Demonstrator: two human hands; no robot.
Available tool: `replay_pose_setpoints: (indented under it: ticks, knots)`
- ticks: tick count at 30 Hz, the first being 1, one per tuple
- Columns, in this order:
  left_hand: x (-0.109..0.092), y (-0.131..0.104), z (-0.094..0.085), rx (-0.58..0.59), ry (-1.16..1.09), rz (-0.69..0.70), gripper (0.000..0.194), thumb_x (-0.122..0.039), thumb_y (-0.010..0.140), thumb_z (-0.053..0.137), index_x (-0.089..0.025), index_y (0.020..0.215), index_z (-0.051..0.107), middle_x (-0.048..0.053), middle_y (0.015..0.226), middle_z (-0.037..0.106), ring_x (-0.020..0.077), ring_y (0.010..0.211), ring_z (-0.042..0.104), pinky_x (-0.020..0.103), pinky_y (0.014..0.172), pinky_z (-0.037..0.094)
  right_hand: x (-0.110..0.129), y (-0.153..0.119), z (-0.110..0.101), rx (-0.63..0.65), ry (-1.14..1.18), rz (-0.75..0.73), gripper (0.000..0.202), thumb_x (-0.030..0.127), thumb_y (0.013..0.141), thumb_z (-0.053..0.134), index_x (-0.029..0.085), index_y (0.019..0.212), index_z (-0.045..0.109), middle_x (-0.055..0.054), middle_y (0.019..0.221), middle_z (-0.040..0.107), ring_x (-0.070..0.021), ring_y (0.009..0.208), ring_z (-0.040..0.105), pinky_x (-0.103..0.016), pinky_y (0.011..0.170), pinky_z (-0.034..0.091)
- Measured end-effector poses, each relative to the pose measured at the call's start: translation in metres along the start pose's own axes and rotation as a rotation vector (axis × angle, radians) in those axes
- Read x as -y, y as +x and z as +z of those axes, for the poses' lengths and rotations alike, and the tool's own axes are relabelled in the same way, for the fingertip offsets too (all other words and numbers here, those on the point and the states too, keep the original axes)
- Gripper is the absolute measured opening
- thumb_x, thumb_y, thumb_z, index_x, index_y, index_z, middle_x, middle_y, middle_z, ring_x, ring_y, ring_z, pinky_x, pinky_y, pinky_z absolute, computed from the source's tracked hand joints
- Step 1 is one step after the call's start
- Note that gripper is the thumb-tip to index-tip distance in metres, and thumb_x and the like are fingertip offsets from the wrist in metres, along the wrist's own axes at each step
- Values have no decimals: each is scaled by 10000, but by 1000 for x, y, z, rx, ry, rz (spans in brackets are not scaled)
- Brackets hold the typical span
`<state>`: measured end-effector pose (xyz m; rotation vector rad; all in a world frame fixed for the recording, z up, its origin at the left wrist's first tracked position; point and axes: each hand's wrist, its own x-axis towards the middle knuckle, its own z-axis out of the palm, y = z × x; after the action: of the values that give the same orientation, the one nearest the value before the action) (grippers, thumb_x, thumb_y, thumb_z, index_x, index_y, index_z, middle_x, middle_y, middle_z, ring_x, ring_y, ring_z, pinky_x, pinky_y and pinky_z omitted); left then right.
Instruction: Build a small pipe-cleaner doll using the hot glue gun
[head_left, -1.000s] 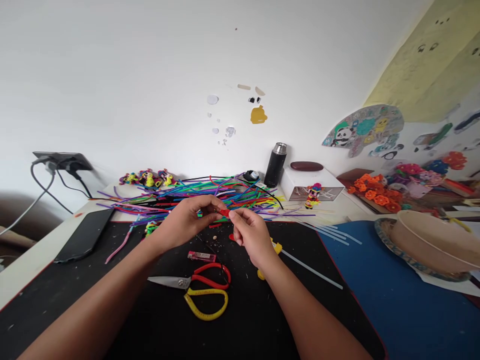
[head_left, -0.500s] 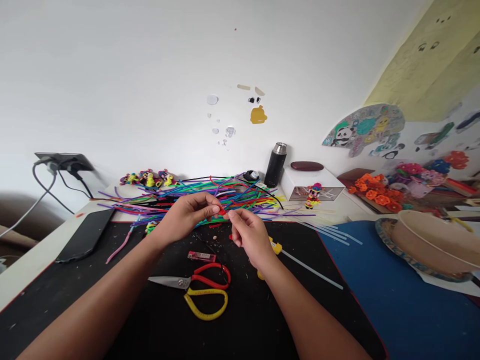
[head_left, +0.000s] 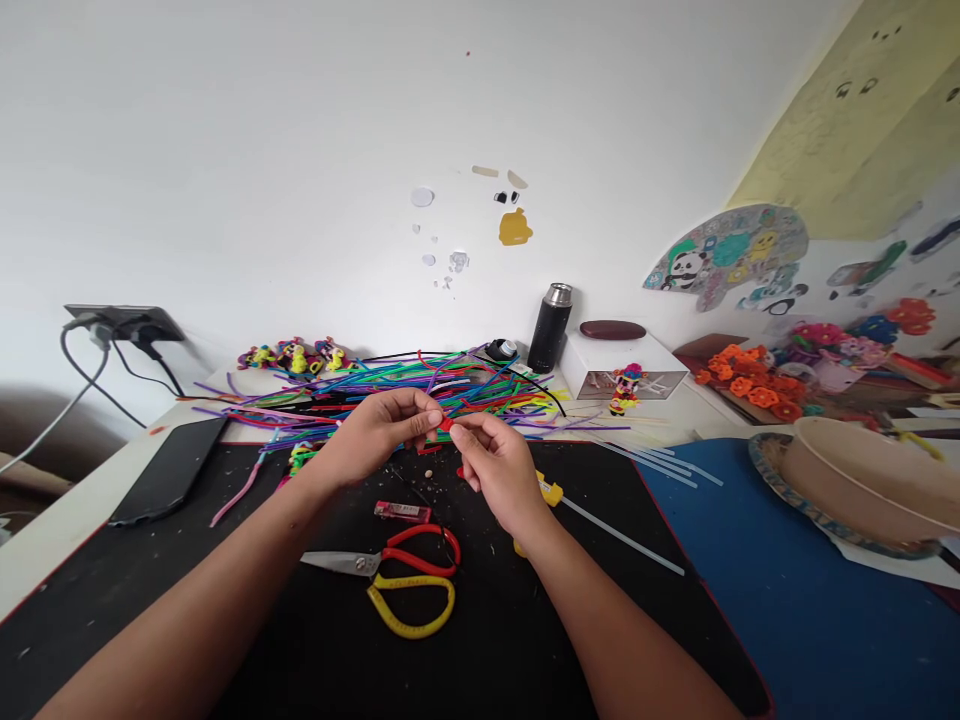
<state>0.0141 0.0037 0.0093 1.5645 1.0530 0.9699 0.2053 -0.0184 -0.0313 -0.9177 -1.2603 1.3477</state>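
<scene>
Between the fingertips of both hands is a small red pipe cleaner piece point(head_left: 445, 424), mostly covered by the fingers. My left hand point(head_left: 379, 432) pinches its left end, and my right hand point(head_left: 495, 468) pinches it from the right. Below them on the black mat point(head_left: 300, 640) lie a pink lighter point(head_left: 403, 512) and scissors point(head_left: 414, 583) with one red and one yellow handle. Partly hidden behind my right wrist is a yellow glue gun point(head_left: 550, 490) with a long translucent glue stick point(head_left: 622, 537).
Many coloured pipe cleaners point(head_left: 360, 395) are heaped behind my hands. A black phone point(head_left: 169, 470) lies at left. At the back stand a black flask point(head_left: 550, 328), a white box point(head_left: 626, 362) and a small figure point(head_left: 627, 388). To the right is a beige bowl point(head_left: 874, 480).
My right fingers have shifted slightly left and closer around the red piece. The left hand keeps its pinch, and the view has moved very slightly.
</scene>
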Motion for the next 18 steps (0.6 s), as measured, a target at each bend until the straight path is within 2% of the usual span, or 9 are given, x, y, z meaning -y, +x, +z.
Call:
replay_pose_setpoints:
  ticks: [6, 12, 18]
  knots:
    - [1, 1, 0, 13, -34, -3, 412, -582, 815, 815, -180, 857, 735, 3, 761, 657, 149, 668, 567, 273, 642, 455, 2, -2, 2, 0, -27, -47, 334, 516, 889, 726, 189, 948, 691, 63, 549, 524, -102, 454, 466, -208, 414, 336]
    - [0, 2, 1, 5, -26, 40, 449, -623, 901, 698, -178, 889, 753, 12, 700, 655, 165, 639, 583, 296, 648, 472, 2, -2, 2, -48, -55, -68, 344, 539, 897, 708, 197, 922, 683, 58, 552, 525, -105, 435, 449, -221, 413, 339]
    - [-2, 2, -4, 20, -10, 35, 434, -618, 868, 738, -185, 892, 750, 3, 689, 639, 161, 641, 567, 286, 642, 463, -5, -2, 0, -78, -163, -136, 337, 531, 936, 685, 196, 961, 720, 59, 581, 509, -111, 464, 453, -239, 482, 416]
